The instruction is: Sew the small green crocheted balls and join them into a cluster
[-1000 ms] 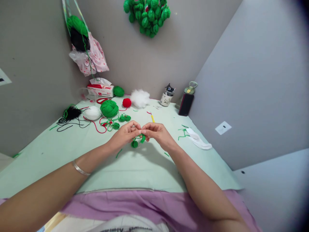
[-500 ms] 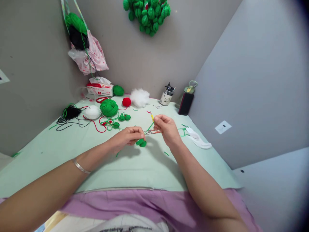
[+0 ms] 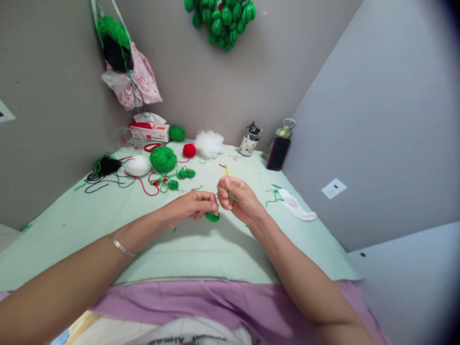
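Observation:
My left hand is closed on a small green crocheted piece with dark lines, which hangs below its fingertips. Close beside it, almost touching, my right hand pinches green yarn, a strand of which crosses its fingers. A thin pale line shows at the right fingers, too fine to name. Just beyond the right fingertips is a slim yellow tool, its lower part hidden by the hand. Several finished-looking green crocheted balls with dark stripes lie behind the left hand.
Behind are a green yarn ball, white yarn, red yarn, black yarn, white stuffing, red-handled scissors and a tissue box. At right are a jar, phone, bottle and white cloth.
My right hand has moved left and slightly down, close to the left fingers, and turned. Metal blades with an orange part, visible between the hands before, are now hidden. The left hand stays nearly in place.

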`<action>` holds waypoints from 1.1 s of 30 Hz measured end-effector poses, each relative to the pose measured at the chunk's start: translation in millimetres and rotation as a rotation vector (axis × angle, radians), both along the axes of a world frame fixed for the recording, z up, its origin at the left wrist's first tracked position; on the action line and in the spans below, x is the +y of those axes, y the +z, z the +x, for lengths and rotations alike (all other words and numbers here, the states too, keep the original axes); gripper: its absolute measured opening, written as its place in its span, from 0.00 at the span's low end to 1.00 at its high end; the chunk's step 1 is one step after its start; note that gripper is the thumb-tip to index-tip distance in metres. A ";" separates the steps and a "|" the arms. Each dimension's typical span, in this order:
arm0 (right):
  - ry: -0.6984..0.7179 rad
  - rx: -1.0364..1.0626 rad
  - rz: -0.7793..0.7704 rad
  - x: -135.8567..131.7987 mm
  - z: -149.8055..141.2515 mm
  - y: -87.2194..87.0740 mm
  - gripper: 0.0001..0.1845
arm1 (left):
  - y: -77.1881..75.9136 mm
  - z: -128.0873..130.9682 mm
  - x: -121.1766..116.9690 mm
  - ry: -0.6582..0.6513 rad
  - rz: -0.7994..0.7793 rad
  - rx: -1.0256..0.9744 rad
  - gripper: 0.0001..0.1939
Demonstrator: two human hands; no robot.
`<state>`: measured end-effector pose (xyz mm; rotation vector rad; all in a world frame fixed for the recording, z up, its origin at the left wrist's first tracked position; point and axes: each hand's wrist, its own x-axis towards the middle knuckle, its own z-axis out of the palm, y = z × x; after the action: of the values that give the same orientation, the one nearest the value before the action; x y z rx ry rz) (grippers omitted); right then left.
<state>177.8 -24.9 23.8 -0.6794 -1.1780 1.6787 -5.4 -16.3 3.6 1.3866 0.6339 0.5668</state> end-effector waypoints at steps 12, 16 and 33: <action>-0.173 0.083 0.046 3.7 8.5 9.9 0.19 | -0.4 -2.7 2.4 -0.118 -0.055 0.022 0.14; -0.197 0.107 0.000 11.4 16.4 6.9 0.19 | -3.3 -3.1 1.2 -0.053 -0.069 -0.056 0.18; -0.298 0.052 -0.037 15.4 21.0 5.8 0.19 | 12.9 -8.9 0.9 0.111 -0.105 -0.279 0.17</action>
<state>198.7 -9.5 29.6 -0.7879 -0.9588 1.4605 -14.3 -15.4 16.5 1.1533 0.5083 0.7892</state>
